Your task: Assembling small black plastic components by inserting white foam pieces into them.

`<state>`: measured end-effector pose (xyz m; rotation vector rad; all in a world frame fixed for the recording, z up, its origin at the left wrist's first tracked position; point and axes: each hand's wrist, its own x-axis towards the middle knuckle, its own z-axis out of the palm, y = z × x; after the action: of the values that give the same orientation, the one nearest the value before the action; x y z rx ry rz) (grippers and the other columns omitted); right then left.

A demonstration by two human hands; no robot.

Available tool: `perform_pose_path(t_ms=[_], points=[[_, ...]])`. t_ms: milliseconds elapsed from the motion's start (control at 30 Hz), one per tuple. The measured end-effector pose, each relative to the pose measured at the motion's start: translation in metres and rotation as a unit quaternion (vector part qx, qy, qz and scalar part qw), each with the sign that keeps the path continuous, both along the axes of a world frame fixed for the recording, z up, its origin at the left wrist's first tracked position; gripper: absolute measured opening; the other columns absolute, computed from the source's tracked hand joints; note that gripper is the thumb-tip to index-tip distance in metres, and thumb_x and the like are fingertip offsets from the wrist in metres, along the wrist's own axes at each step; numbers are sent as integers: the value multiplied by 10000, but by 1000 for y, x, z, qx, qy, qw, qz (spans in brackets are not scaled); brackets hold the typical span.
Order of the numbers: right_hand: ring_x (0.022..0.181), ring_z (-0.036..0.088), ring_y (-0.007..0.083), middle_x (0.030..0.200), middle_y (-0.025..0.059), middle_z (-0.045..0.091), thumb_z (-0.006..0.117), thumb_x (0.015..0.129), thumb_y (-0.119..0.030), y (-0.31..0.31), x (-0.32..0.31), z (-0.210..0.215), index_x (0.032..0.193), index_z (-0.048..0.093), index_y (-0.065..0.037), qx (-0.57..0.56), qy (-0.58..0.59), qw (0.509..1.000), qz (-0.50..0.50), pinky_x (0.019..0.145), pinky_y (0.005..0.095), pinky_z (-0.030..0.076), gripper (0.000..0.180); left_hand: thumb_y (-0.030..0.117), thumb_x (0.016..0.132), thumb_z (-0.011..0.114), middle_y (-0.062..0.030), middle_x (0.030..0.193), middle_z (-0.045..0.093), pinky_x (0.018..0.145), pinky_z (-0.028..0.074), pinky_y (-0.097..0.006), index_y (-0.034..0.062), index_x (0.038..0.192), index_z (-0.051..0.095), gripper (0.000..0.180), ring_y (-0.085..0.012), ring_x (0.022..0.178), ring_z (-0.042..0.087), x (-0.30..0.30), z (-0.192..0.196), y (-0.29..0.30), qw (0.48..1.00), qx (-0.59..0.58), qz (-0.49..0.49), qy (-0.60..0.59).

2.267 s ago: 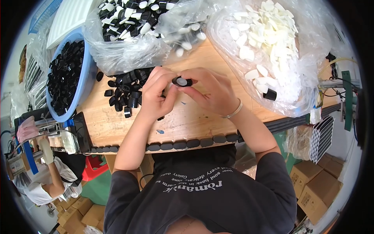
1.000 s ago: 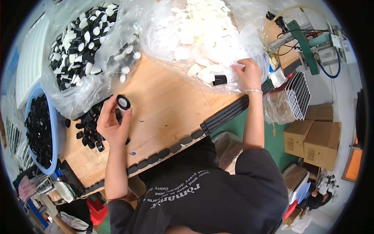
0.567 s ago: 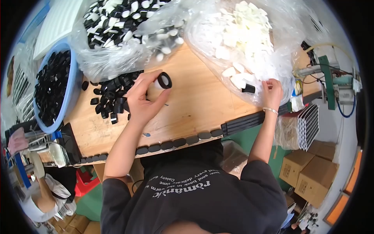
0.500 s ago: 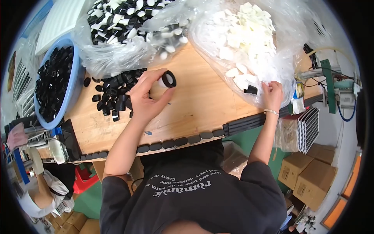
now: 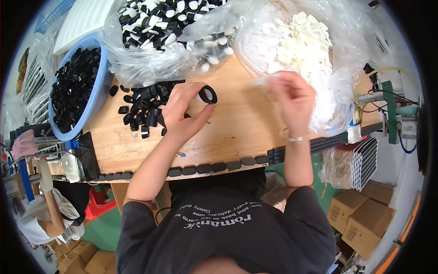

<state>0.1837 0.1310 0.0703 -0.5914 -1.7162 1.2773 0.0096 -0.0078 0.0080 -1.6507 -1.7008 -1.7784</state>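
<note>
wooden bench [image 5: 237, 132], right hand [image 5: 292, 98] now lifted

A blue basin [image 5: 98, 98] of black caps sits at the wooden bench's [image 5: 237, 132] far left; cardboard boxes [image 5: 360, 219] stand on the floor, lower right.

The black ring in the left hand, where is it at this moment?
In the head view the black ring sits at the fingertips of the left hand, above the wooden table, just right of the loose pile of black caps.

A wooden workbench [image 5: 237, 137] stands on green floor [image 5: 102, 226] beside cardboard boxes [image 5: 360, 219].
</note>
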Motion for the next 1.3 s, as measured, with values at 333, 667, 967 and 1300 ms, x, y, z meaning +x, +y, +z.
perform_pose_path(t_ms=[333,667,967,1300], points=[[528,481,21,628,-10,599,724,819,-61,-40,-52,-8,819,637,-2,84,-82,989,93,482,181,388,105,-37,591,795,-147,945,656,740,513,-362,-48,1057,633,493,-299,826,624,-3,6,-1,994,44,63,72],[486,511,90,636,47,590,719,798,-49,-45,-56,-17,777,626,-17,186,-58,979,64,452,227,400,101,-39,586,784,-168,942,652,724,516,-373,-72,1057,627,497,-308,821,625,-9,6,-2,987,48,78,129],[695,553,54,813,-7,595,696,833,-14,-34,-54,-25,1003,654,-22,-126,-21,969,212,614,207,465,176,-46,583,786,-149,935,661,729,514,-374,-63,1038,630,481,-305,818,626,-8,7,-1,993,50,42,98],[875,642,105,1004,81,677,667,864,-29,-28,-54,-30,1095,634,48,-278,-10,909,310,785,240,532,245,-25,578,797,-147,956,670,762,509,-379,-59,1015,649,462,-300,840,620,-9,3,0,991,45,49,120]])
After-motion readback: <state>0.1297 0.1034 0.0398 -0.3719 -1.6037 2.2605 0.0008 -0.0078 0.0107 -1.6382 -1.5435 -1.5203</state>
